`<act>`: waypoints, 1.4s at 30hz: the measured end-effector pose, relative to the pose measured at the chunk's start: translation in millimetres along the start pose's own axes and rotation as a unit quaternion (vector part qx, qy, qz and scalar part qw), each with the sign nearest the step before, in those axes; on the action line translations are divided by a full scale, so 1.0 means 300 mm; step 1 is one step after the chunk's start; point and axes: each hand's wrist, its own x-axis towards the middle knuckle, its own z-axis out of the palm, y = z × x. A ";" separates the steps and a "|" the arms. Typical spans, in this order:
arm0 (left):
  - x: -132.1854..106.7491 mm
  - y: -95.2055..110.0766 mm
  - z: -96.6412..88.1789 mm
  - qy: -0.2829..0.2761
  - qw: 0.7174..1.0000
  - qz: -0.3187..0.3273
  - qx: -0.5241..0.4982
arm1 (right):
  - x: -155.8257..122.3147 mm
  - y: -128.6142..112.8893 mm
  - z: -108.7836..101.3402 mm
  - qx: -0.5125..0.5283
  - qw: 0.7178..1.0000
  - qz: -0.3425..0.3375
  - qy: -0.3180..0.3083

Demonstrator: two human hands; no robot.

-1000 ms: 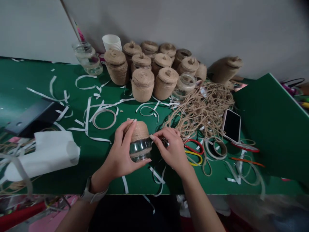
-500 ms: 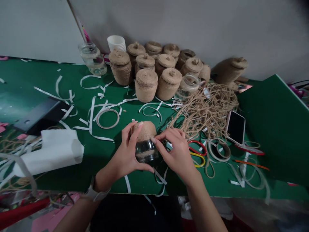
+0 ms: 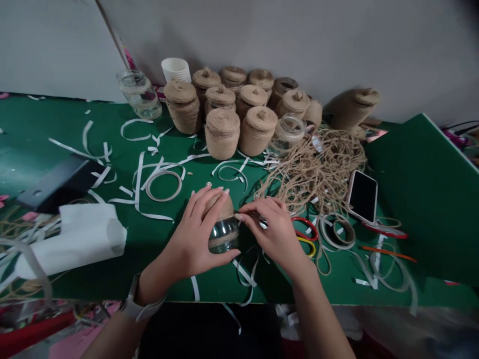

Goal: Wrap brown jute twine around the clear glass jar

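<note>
A glass jar (image 3: pixel 225 228) stands at the front of the green table, partly wound with brown jute twine (image 3: pixel 225 205) on its upper part; the lower glass is bare apart from a band. My left hand (image 3: pixel 190 238) is wrapped round its left side, fingers over the twine and thumb low in front. Close by the jar's right side, my right hand (image 3: pixel 275 234) pinches thumb and index finger on what looks like the twine's strand, mostly hidden by the fingertips. Behind my right hand lies a heap of loose twine (image 3: pixel 318 167).
Several twine-covered jars (image 3: pixel 222 134) with lids stand at the back, near a bare glass jar (image 3: pixel 290 130). Scissors (image 3: pixel 307 247), tape rolls (image 3: pixel 339 232) and a phone (image 3: pixel 362 197) lie at right. White strips (image 3: pixel 138 184) and a white roll (image 3: pixel 82 239) are at left.
My left hand has shifted round the jar, its fingers now covering more of the twine-wound top. My right fingertips have drawn slightly away from the jar's side.
</note>
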 end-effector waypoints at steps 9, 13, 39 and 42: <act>-0.036 -0.009 0.013 0.051 0.998 -0.008 -0.037 | 0.006 0.008 0.028 0.005 1.000 0.024 0.010; -0.060 -0.017 0.030 0.057 0.996 -0.036 -0.058 | 0.004 -0.006 0.037 0.014 1.000 0.026 0.002; -0.133 -0.099 0.018 0.061 0.964 -0.125 -0.225 | -0.003 -0.025 0.056 0.047 0.998 0.048 -0.009; -0.140 -0.103 0.065 0.045 0.956 -0.134 -0.258 | -0.012 -0.016 0.031 0.068 0.996 0.056 0.015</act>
